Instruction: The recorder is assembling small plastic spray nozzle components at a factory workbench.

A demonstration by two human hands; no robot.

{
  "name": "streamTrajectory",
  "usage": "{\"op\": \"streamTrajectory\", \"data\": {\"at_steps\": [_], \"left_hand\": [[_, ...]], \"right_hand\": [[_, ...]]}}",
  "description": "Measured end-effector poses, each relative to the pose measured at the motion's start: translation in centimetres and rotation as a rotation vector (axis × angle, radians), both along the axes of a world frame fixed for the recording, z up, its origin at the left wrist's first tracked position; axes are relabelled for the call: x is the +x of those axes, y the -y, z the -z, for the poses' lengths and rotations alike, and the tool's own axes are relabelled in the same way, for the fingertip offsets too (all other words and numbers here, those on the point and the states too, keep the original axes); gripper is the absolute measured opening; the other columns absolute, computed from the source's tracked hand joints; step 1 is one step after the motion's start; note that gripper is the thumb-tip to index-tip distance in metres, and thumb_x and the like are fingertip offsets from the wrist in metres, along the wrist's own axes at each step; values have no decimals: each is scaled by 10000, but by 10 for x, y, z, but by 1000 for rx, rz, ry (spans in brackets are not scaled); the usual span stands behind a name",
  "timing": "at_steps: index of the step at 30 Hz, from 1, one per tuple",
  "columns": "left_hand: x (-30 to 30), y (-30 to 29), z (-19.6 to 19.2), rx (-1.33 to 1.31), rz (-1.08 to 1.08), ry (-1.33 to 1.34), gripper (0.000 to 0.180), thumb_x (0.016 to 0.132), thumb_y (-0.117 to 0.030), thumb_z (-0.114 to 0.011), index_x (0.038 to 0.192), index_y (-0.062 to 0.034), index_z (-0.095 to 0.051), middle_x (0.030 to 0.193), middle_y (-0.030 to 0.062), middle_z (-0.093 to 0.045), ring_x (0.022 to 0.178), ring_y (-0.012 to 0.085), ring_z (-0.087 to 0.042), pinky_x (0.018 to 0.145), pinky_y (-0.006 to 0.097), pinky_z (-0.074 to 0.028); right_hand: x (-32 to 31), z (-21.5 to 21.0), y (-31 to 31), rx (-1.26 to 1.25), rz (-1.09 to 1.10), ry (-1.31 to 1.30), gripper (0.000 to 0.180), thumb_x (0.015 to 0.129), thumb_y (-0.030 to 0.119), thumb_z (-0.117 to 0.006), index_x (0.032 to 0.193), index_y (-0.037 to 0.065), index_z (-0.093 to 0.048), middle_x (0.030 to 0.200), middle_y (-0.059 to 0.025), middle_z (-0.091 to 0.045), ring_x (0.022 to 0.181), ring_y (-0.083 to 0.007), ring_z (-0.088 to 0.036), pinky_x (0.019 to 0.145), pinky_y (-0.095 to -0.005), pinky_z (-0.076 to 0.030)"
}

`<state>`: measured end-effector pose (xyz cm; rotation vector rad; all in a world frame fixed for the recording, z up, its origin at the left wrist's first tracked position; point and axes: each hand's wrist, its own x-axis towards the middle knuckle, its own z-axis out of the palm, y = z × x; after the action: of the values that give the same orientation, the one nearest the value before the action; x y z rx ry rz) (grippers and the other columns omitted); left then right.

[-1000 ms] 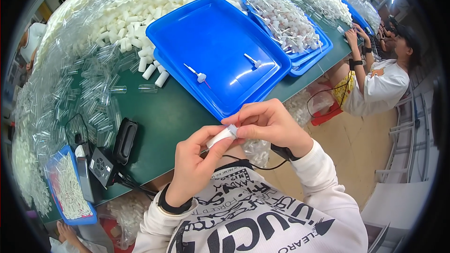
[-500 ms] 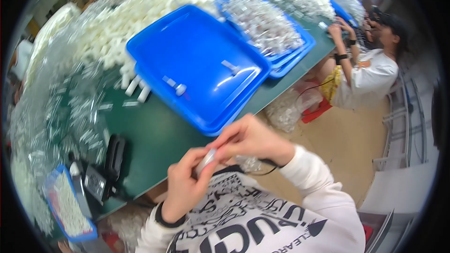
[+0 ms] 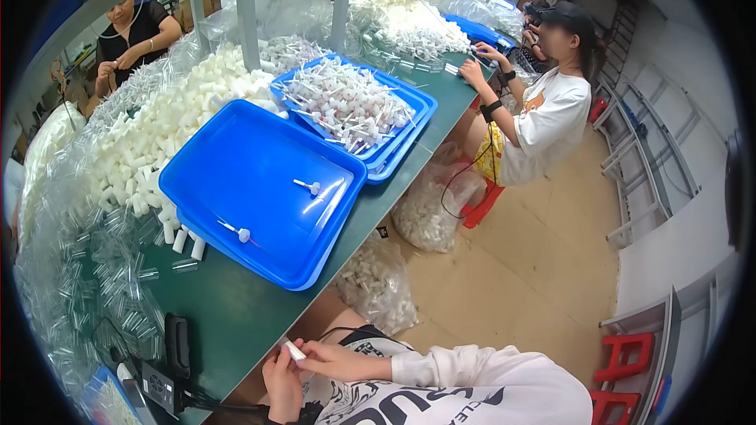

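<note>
A small white cylindrical piece (image 3: 294, 350) is held between my two hands, just off the table's near edge. My left hand (image 3: 283, 384) is closed around its lower end. From the right, my right hand (image 3: 337, 360) pinches it with fingers and thumb. Part of the piece is hidden by the fingers. Beyond my hands, a shallow blue tray (image 3: 236, 157) lies on the green table (image 3: 206, 329), with two small white-headed pieces with thin stems, one nearer (image 3: 243, 234) and one farther (image 3: 313, 188).
Another blue tray (image 3: 429, 114) behind holds a heap of stemmed pieces (image 3: 346, 102). White foam-like cylinders (image 3: 142, 161) and clear tubes (image 3: 126, 291) cover the left side. A black power box (image 3: 160, 386) sits near left. Filled bags (image 3: 429, 216) stand on the floor; a co-worker (image 3: 547, 106) works at right.
The view has shifted, so my hands now appear lower and farther left and more of the room shows. Both hands still hold the small white piece. The two pieces remain in the tray.
</note>
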<state>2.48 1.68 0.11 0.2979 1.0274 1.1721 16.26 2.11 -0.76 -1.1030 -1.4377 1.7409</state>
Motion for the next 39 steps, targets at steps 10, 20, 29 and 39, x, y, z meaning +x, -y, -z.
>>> {"op": "streamTrajectory", "data": {"at_steps": [10,20,29,39], "left_hand": [[-1,22,-12,61,17,-32,330,896,-52,-474,1212,31,-427,1060,194,-596,731,141,-568,584,231,-461],[-5,26,-16,118,111,-130,323,875,-54,-520,1191,-7,-474,1068,154,-608,898,152,-590,850,268,-438],[-9,15,4,41,30,-2,276,906,-121,-494,1129,40,-511,1055,101,-601,928,143,-567,826,274,-451],[-4,8,6,-18,-25,229,260,896,-128,-529,1119,6,-532,1063,87,-608,851,107,-548,825,251,-417]], "right_hand": [[1,-24,13,-402,-72,-112,278,958,284,-393,1096,50,-450,805,-20,-542,700,-87,-553,574,-216,-476],[9,-25,10,-438,-140,-77,261,966,231,-372,1146,47,-417,761,-4,-490,630,-58,-503,524,-201,-486],[-18,-37,-5,-368,-26,91,317,975,267,-314,1109,13,-448,605,16,-376,487,-50,-377,414,-209,-427],[-13,-63,-24,-211,-118,364,348,963,262,-344,1110,-38,-442,612,-107,-546,429,-165,-534,426,-283,-420]]}}
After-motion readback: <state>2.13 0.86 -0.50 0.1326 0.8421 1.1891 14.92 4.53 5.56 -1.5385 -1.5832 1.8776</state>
